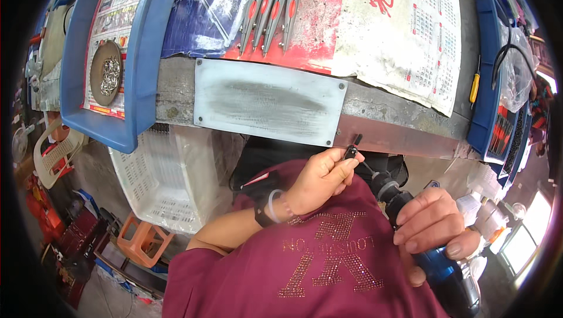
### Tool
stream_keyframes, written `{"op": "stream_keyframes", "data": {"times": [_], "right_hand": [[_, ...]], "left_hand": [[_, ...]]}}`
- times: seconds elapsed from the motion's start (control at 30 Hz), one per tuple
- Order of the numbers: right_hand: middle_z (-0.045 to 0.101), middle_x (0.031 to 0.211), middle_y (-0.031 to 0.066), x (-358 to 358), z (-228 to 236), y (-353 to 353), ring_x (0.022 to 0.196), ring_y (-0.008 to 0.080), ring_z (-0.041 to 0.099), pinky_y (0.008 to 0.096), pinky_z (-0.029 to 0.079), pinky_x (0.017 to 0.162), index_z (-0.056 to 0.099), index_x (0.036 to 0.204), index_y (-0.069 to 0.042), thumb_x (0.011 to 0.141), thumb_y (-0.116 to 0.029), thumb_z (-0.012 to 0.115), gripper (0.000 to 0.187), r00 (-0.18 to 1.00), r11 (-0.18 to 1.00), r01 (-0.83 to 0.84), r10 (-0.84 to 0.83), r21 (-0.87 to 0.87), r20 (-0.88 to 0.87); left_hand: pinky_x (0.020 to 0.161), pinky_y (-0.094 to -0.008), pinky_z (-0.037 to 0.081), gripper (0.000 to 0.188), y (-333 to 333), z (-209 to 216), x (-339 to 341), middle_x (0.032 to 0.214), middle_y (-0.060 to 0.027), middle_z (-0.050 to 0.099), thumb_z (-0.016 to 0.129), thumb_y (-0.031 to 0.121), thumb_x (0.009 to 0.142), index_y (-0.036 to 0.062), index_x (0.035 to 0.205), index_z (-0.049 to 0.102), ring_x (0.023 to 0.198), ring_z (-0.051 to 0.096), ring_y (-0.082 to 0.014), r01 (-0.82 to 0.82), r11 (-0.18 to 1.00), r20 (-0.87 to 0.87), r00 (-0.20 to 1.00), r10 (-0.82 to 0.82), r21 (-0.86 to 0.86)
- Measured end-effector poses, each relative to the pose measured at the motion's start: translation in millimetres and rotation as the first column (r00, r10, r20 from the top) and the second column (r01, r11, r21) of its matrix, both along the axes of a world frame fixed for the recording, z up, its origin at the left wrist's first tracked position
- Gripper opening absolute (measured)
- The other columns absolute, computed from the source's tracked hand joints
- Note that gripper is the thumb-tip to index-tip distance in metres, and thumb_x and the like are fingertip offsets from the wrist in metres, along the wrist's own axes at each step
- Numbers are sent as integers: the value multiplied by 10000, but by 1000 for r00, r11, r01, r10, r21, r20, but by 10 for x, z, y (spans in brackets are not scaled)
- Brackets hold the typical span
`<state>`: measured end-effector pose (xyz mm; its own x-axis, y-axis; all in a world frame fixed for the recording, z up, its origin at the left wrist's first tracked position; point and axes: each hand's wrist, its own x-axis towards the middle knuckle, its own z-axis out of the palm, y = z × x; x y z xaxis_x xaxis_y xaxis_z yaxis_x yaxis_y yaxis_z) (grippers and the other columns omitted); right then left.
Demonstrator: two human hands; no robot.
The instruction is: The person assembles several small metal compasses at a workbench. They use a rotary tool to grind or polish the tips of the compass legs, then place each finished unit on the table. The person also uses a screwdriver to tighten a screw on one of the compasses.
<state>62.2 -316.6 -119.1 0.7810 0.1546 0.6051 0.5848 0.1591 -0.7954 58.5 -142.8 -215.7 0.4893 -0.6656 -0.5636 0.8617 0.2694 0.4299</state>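
Note:
My left hand (319,182) is closed around a drawing compass, with its black hinge head (352,151) and knob sticking up past the thumb. A red and silver piece (256,181) shows on the other side of that hand, perhaps the compass's leg. My right hand (431,230) grips a black and blue electric screwdriver (441,271), tilted so its thin bit (367,167) points at the compass head; whether they touch I cannot tell. Several similar compasses (271,13), black with red inserts, lie side by side on the table beyond. In front of me a white smudged plate (267,102) is fixed at the table edge.
On the left a blue tray (141,54) holds a round dish (97,77) of small metal parts. Below it stands a white plastic basket (158,183). A yellow-handled screwdriver (475,87) lies by a blue bin (489,71) on the right. An orange stool (132,240) is lower left.

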Motion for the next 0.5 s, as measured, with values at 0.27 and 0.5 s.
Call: {"op": "stream_keyframes", "data": {"times": [0.27,0.5], "right_hand": [[665,794,120,98,-80,132,640,244,694,346,580,582,458,1161,-54,776,-199,826,552,1000,1000,-2,2,5,11],[670,810,132,126,-110,147,642,252,694,349,579,588,461,1160,-55,765,-185,833,558,999,999,-37,37,-12,-15]], "left_hand": [[504,-178,288,216,10,-3,15,722,38,461,473,133,1023,19,1180,569,574,356,-25,18,1000,-50,999,-18,-7],[508,-174,291,215,20,-16,11,724,47,465,485,136,1023,28,1188,572,579,361,-21,15,1000,-53,998,-16,-27]]}}
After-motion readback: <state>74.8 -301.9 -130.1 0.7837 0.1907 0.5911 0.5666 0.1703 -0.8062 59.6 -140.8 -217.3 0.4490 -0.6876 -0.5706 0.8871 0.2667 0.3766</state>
